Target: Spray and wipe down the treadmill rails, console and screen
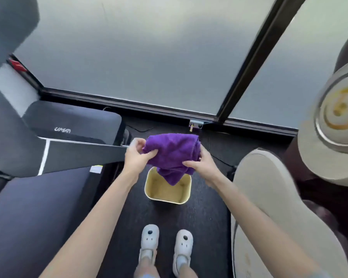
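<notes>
Cloth held ready beside the treadmill

Both hands, left hand (136, 155) and right hand (201, 167), grip the purple cloth (172, 155) above the yellow bin (186, 199) on the floor; the treadmill rail (84, 155) lies just left (left hand nearer, probably).

Head view, steeply down, close.

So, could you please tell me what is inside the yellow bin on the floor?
The bin looks empty: bare bottom and walls show. The purple cloth, held in the left hand and right hand, hangs over its far edge and hides that part.
</notes>
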